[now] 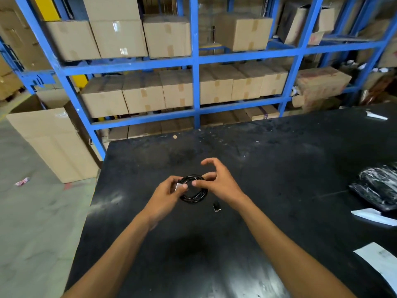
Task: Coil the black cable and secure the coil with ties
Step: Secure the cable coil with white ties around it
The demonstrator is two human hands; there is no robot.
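The black cable (pixel 196 195) is wound into a small round coil held just above the black table (pixel 279 164). My left hand (pixel 166 195) grips the coil's left side, thumb and fingers pinched on a small white tie (pixel 179 187) at the coil. My right hand (pixel 221 181) touches the coil's upper right with thumb and lower fingers, while its index finger curls up free. A black plug end (pixel 217 206) of the cable lies on the table just below the coil.
A black plastic-wrapped bundle (pixel 378 188) lies at the table's right edge, with white paper sheets (pixel 380 261) near it. Blue shelving (pixel 194 61) full of cardboard boxes stands behind the table. A big open carton (pixel 53 143) stands on the floor at left.
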